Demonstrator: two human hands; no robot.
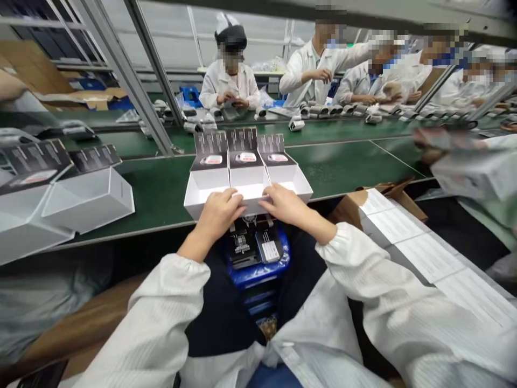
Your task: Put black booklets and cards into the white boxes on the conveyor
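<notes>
Sat at a long green desk [335, 164], across from co-workers in white coats [230, 89]. Held three open white boxes [248, 186] in a tight row at the near edge, with dark printed lids [243, 143] raised behind, apart from two similar open boxes [89, 202] on the left. Had a blue support [246, 279] just below. Pinched the front wall near the middle box's corners with the left hand [220, 213] and right hand [285, 205], each grip pressed together over the rim. Had dark packages [267, 250] resting on the support.

We observe three white hinged-lid cartons [249, 180] side by side at the green work surface's [343, 164] near edge. Their black printed lids [243, 142] stand open at the rear.
</notes>
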